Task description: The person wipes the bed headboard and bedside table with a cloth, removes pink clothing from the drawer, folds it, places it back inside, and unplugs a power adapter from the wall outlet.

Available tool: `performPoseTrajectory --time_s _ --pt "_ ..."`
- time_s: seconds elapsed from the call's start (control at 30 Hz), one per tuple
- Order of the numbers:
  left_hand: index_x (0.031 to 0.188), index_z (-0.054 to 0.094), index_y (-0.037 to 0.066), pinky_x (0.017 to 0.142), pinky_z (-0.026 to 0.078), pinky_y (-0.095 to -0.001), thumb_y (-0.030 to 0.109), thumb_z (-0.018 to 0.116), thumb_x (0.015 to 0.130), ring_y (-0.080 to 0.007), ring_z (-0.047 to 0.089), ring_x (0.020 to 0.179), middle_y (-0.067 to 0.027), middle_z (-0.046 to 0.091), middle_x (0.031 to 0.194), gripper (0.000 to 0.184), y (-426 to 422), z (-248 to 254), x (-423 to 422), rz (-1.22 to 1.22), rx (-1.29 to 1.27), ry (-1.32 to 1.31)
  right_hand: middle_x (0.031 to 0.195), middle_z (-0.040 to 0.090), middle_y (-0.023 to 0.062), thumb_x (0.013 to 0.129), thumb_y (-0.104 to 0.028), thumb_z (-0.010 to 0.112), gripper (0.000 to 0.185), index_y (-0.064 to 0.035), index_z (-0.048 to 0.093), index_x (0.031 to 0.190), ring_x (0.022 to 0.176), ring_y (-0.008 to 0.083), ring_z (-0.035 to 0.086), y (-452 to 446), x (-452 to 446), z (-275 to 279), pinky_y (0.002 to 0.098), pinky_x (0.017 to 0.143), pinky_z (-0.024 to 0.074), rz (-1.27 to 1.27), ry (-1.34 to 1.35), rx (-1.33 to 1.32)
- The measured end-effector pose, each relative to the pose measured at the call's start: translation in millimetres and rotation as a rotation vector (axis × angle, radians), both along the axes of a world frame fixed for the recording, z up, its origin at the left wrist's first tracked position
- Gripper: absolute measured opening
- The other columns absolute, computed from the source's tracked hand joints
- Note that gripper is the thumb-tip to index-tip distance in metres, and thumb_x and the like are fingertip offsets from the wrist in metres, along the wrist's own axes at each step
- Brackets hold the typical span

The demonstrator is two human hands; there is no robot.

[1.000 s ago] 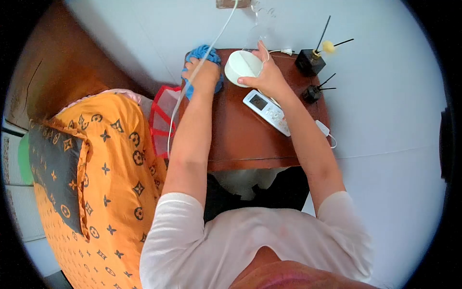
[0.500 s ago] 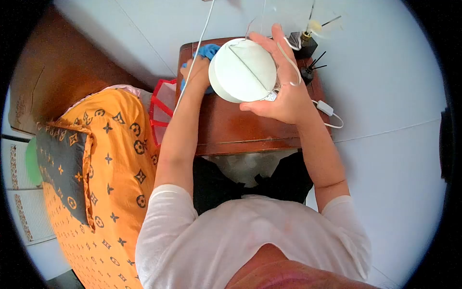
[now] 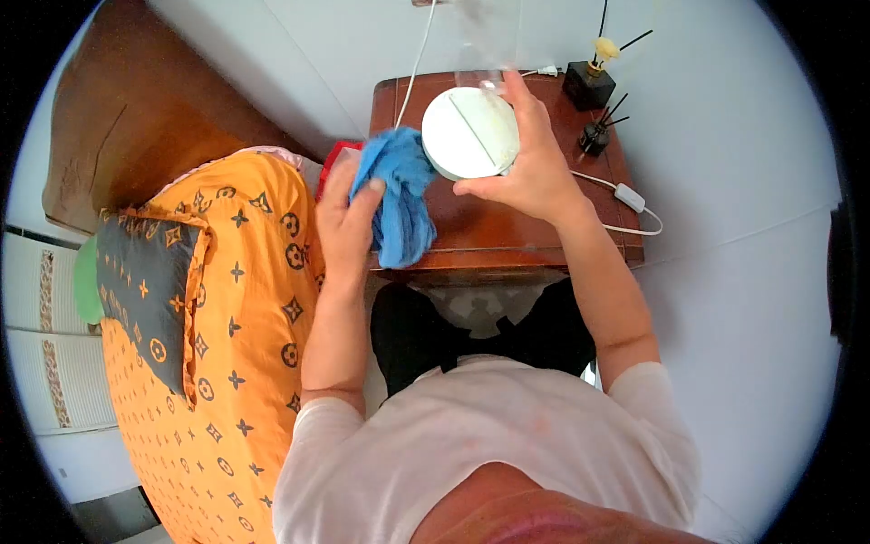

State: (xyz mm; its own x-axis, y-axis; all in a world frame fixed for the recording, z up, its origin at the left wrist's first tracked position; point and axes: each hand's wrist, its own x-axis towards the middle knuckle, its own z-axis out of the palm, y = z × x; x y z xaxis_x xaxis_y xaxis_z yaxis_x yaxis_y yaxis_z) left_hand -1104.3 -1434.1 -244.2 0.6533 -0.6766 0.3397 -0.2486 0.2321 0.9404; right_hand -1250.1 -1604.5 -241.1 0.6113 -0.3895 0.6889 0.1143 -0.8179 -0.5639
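My left hand (image 3: 349, 213) is closed on a crumpled blue cloth (image 3: 399, 199), thumb on top, above the front left of a brown wooden nightstand (image 3: 507, 231). The cloth hangs down just left of a white round base (image 3: 458, 140) with a straight groove across its face. My right hand (image 3: 544, 168) grips this base from the right, its thumb at the lower rim and its fingers reaching up behind. A clear, blurred part (image 3: 485, 80) shows beyond the far rim; I cannot make out its shape.
Two black diffuser bottles with sticks, one larger (image 3: 589, 86) and one smaller (image 3: 595, 138), stand at the nightstand's right. A white cord with an inline switch (image 3: 629, 197) hangs past its right edge. On the left is a bed with an orange patterned cover (image 3: 245, 299) and a dark pillow (image 3: 149, 290).
My left hand has lifted the blue cloth off the nightstand and brought it nearer to me. My right hand still holds the white base, now slightly lower in view. The view has shifted a little.
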Motion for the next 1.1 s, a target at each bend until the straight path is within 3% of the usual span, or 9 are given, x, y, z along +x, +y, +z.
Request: performPoseTrajectory --time_s 0.07,0.1,0.23,0.33,0.5,0.6,0.87,1.0,1.1 --pt "0.099 0.061 -0.001 0.080 0.041 -0.0293 0.007 0.057 0.077 -0.0198 0.054 0.090 -0.0112 0.057 0.099 0.024 -7.8 26.9 5.2 0.149 -0.022 -0.544 0.126 0.038 0.0186 0.046 -0.024 0.084 0.118 -0.0063 0.012 0.139 0.115 0.0372 0.035 4.8 2.5 4.0 0.0452 0.099 0.0295 -0.059 0.019 -0.049" --pt "0.096 0.062 0.000 0.083 0.040 -0.0335 0.007 0.058 0.076 -0.0281 0.054 0.093 -0.0164 0.057 0.100 0.022 -11.7 36.1 4.2 0.225 -0.005 -0.614 0.126 0.038 0.0186 0.046 -0.024 0.084 0.118 -0.0063 0.012 0.139 0.115 0.0372 0.035 6.6 2.4 6.1 0.0452 0.099 0.0295 -0.052 0.019 -0.055" --pt "0.095 0.064 0.004 0.082 0.041 -0.0383 0.009 0.061 0.072 -0.0312 0.053 0.092 -0.0146 0.058 0.102 0.024 -15.8 55.2 5.0 0.389 -0.077 -0.852 0.125 0.037 0.0187 0.047 -0.024 0.083 0.115 -0.0062 0.015 0.138 0.114 0.0372 0.036 10.9 -0.9 13.8 0.0458 0.098 0.0301 -0.082 0.062 -0.051" --pt "0.092 0.064 0.006 0.081 0.041 -0.0403 0.009 0.062 0.067 -0.0319 0.053 0.094 -0.0123 0.059 0.101 0.026 -21.2 61.2 -9.0 0.309 0.022 -1.122 0.124 0.039 0.0188 0.047 -0.022 0.081 0.112 -0.0058 0.017 0.138 0.114 0.0370 0.036 17.1 1.8 12.1 0.0455 0.098 0.0293 -0.072 0.013 -0.038" --pt "0.091 0.063 0.008 0.074 0.041 -0.0411 0.010 0.063 0.062 -0.0287 0.051 0.095 -0.0043 0.055 0.106 0.029 -19.8 55.2 -30.1 0.161 0.164 -1.221 0.123 0.042 0.0179 0.047 -0.020 0.077 0.110 -0.0058 0.017 0.138 0.114 0.0361 0.036 11.1 7.4 0.9 0.0447 0.099 0.0277 -0.082 -0.059 -0.022" --pt "0.088 0.061 0.002 0.079 0.041 -0.0407 0.008 0.064 0.065 -0.0330 0.050 0.092 -0.0112 0.055 0.104 0.024 -13.6 58.7 -33.3 0.041 0.179 -1.221 0.124 0.042 0.0172 0.047 -0.021 0.077 0.109 -0.0053 0.018 0.137 0.114 0.0358 0.037 11.1 5.4 -3.0 0.0443 0.098 0.0273 -0.068 -0.070 0.005" --pt "0.089 0.063 0.004 0.082 0.041 -0.0383 0.005 0.061 0.065 -0.0295 0.050 0.095 -0.0076 0.056 0.105 0.024 7.3 51.5 -23.7 -0.304 0.295 -1.104 0.129 0.040 0.0128 0.054 -0.018 0.079 0.106 -0.0070 0.017 0.139 0.118 0.0326 0.035 4.0 7.0 -14.0 0.0408 0.101 0.0259 -0.045 -0.050 -0.153" --pt "0.096 0.063 0.002 0.089 0.038 -0.0339 0.004 0.059 0.071 -0.0251 0.050 0.103 -0.0126 0.054 0.110 0.026 28.0 40.1 6.2 -0.530 0.296 -0.684 0.130 0.038 0.0132 0.052 -0.022 0.082 0.112 -0.0072 0.015 0.139 0.120 0.0316 0.035 -1.0 -6.0 -15.8 0.0410 0.101 0.0280 -0.023 0.032 -0.062" --pt "0.097 0.060 -0.003 0.091 0.037 -0.0296 0.003 0.055 0.071 -0.0191 0.049 0.105 -0.0080 0.054 0.112 0.027 33.5 51.3 21.3 -0.163 0.155 -0.126 0.130 0.032 0.0180 0.045 -0.027 0.086 0.130 -0.0110 0.000 0.141 0.119 0.0331 0.039 -1.0 -17.0 -11.5 0.0427 0.100 0.0334 0.143 -0.013 0.275"
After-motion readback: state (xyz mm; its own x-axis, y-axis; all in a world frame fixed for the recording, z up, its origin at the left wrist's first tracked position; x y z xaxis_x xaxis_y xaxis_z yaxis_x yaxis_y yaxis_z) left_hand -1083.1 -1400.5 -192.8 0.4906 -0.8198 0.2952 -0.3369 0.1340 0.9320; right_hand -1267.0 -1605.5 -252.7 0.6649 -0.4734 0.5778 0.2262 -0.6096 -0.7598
